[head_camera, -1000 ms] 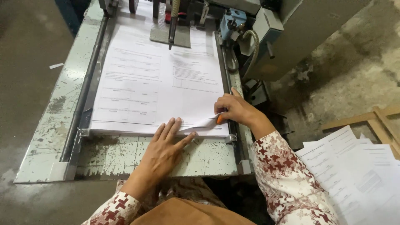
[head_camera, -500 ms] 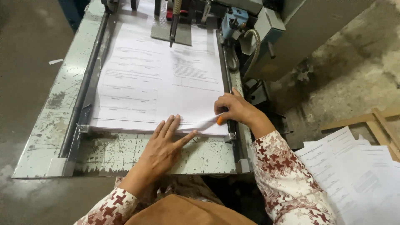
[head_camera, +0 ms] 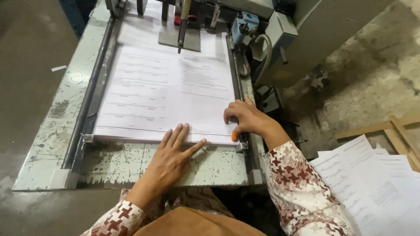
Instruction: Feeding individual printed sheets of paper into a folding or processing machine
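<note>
Left hand [head_camera: 173, 153] lies flat, fingers spread, on the near edge of the white printed paper stack [head_camera: 166, 94] lying on the chipped pale-green metal machine table [head_camera: 57, 126]. Right hand [head_camera: 246, 119] rests curled, loosely open, on the stack's near right corner, thumb wearing an orange rubber tip [head_camera: 235, 136]. More loose white printed sheets [head_camera: 372, 183] lie well apart at lower right.

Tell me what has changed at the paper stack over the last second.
Very little. The left hand lies flat with its fingers on the near edge of the paper stack, as before. The right hand stays curled over the stack's near right corner, orange-capped thumb at the edge. The small lift of sheets at that corner looks lower now. Nothing was picked up or let go.
</note>
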